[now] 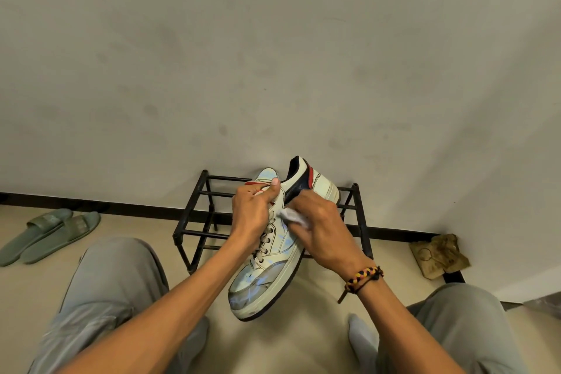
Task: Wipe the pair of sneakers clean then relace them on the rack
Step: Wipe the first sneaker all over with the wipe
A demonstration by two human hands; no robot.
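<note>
Left hand [258, 209]: reaches in from the lower left, fingers curled round the tongue [265, 177] and top of the sneaker [273, 252], thumb lying straight along the tongue with its tip pointing away from the person.
Sneaker: off-white with a dark sole and red trim at the heel, held up between the two hands, toe nearest the person and heel towards the wall; laces [267, 237] run just below the left fingers.
Cloth [293, 217]: small white wad, pinched under the right fingers and pressed on the side of the sneaker, just right of the laces.
Right hand [321, 231]: comes in from the lower right, back of the hand up, fingers bent round the cloth; a braided wristband [364, 278] sits on the wrist.
Sandals [45, 234]: a green pair, side by side on the floor, well to the left of the left hand, near the skirting.
Rack [200, 222]: black metal frame behind and below both hands, against the wall; the sneaker and hands hide its middle, so what lies on its bars there cannot be told.
Rag [437, 255]: crumpled brownish piece on the floor, right of the right hand, by the corner.
Legs [115, 282]: grey trousers either side of the forearms, knees apart.
Floor [303, 343]: pale and smooth beneath the sneaker's toe.
Wall [273, 55]: plain off-white with faint smudges, a dark skirting along its foot.
</note>
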